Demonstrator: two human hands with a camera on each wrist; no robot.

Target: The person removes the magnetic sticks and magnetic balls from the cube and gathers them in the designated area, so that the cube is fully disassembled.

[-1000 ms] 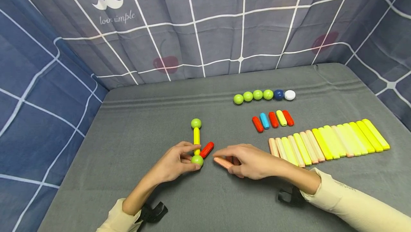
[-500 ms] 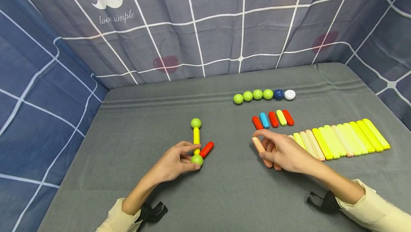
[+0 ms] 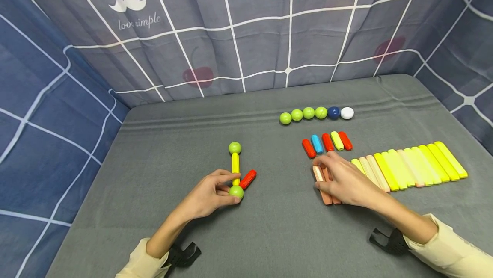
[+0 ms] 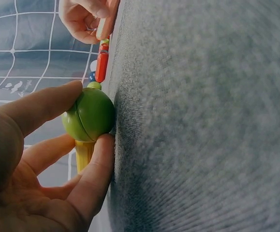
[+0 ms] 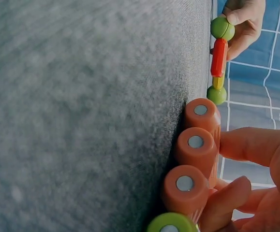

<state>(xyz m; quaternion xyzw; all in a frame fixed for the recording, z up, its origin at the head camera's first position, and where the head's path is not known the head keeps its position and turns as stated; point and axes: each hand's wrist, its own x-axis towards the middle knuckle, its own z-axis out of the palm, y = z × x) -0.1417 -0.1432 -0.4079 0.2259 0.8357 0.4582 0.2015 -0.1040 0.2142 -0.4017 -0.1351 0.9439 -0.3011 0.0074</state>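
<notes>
My left hand (image 3: 212, 194) pinches a green ball (image 3: 236, 192) between thumb and fingers. That ball sits at the near end of a yellow stick (image 3: 236, 164), and another green ball (image 3: 235, 148) caps the far end. Angled off the held ball is a short red stick (image 3: 248, 179). At the left end of the long row, my right hand (image 3: 346, 179) holds an orange stick (image 3: 322, 192) by its sides, low at the cloth. The right wrist view shows its end with a silver disc (image 5: 200, 109), beside more orange ends (image 5: 184, 186).
A row of long yellow and orange sticks (image 3: 408, 167) runs right from the right hand. Behind it lie short red, blue and yellow sticks (image 3: 317, 144). Farther back is a line of green, blue and white balls (image 3: 309, 113). A checked curtain (image 3: 262, 25) rises behind the grey cloth (image 3: 173, 141).
My right hand has carried the orange stick from near the ball-and-stick piece rightward to the row's left end and lowered it beside the others. The left hand has stayed in place.
</notes>
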